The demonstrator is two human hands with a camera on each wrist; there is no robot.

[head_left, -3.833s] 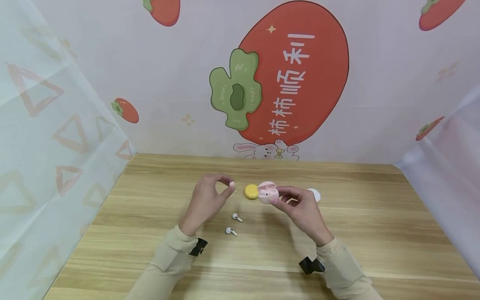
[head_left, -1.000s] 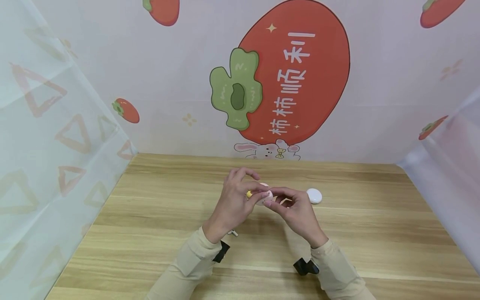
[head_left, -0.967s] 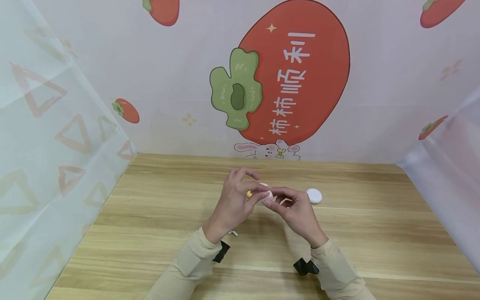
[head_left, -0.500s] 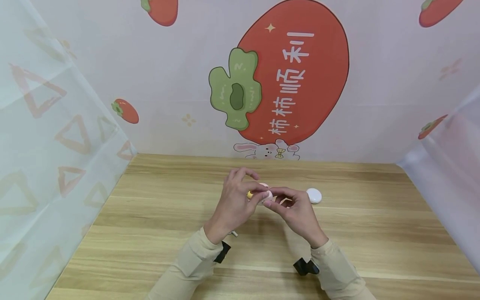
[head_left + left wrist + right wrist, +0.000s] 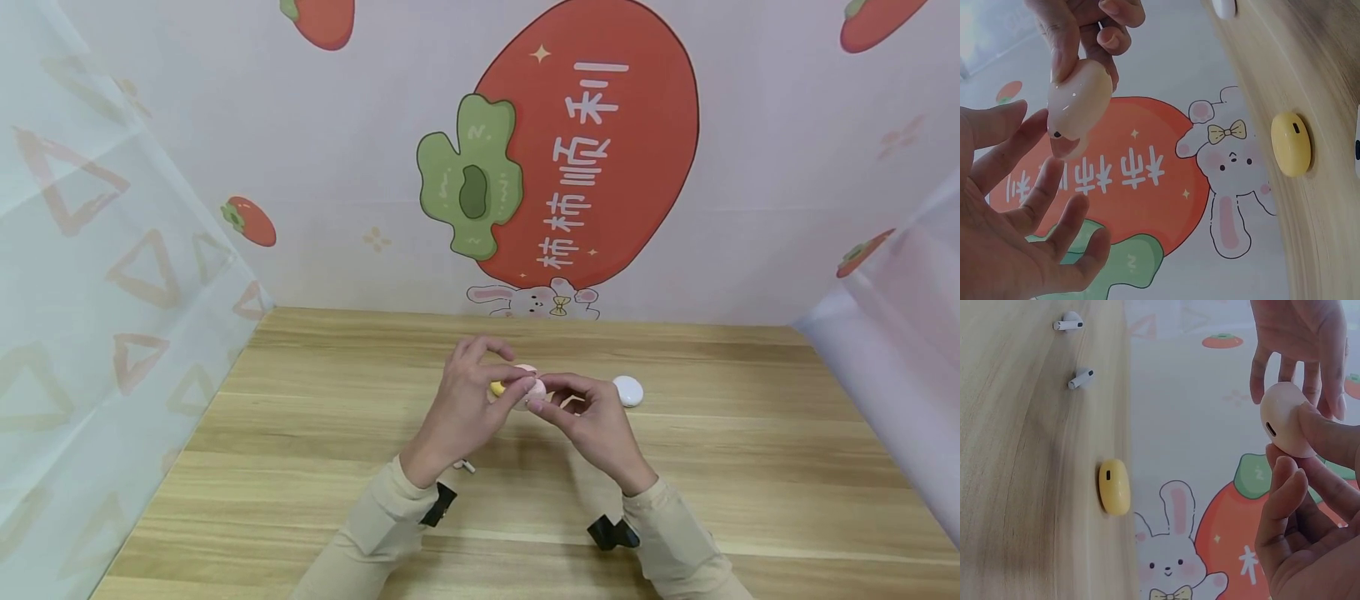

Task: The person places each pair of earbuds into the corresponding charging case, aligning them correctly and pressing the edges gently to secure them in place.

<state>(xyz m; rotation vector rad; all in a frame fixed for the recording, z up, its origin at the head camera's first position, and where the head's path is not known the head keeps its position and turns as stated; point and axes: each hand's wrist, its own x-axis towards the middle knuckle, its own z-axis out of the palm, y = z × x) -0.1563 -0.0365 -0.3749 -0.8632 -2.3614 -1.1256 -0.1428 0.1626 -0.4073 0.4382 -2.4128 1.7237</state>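
Observation:
My right hand (image 5: 603, 425) holds a pale pink earphone charging case (image 5: 1286, 415) between thumb and fingertips, raised off the table. The case's dark slot faces the right wrist camera, and its lid is up in the head view. My left hand (image 5: 465, 408) reaches to the case from the left, its thumb and a fingertip right at the opening. In the left wrist view, the other left fingers spread loosely below the case (image 5: 1082, 100). A small black spot shows at the opening; the earbud itself is mostly hidden by my fingers.
A yellow rounded case (image 5: 1291, 144) lies on the wooden table behind the hands. To the right is a white round case (image 5: 628, 392). Two white earbuds, one farther out (image 5: 1071, 324) and one nearer (image 5: 1081, 377), lie on the table. A printed cloth backdrop (image 5: 337, 167) stands behind.
My left hand, earlier pinching a small pink earbud off to the left, has moved right to the opened pink case. Over the last second, the left thumb has shifted slightly; the right hand stays put.

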